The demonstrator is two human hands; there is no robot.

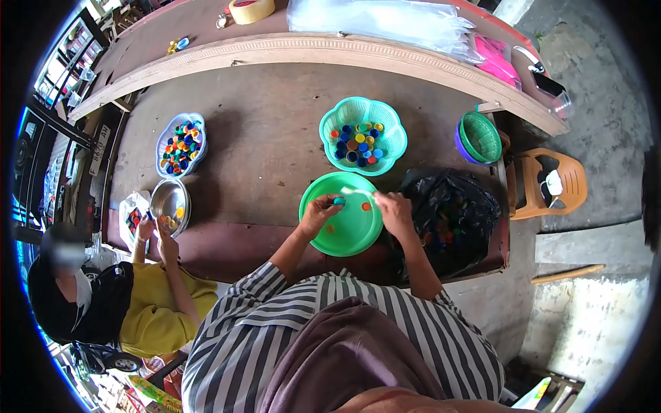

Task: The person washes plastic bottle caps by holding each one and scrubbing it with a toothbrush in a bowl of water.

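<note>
— What is the setting?
— A broad, worn brown counter (261, 131), with a co-worker (158, 310) seated at the left.

— What stands nearest the wearer?
— A black plastic bag (475, 199) holding colourful pieces lies on the right. A scalloped turquoise basket (391, 131) of mixed caps sits just beyond a round green basin (323, 241).

— And the hands?
— Both are over the basin. The right hand (395, 212) has its fingers closed around a narrow, pale tool (357, 192); the left hand (318, 215) pinches a small teal cap (339, 201) between its fingers.

— Do tool and cap touch?
— They are close; I cannot tell.
</note>
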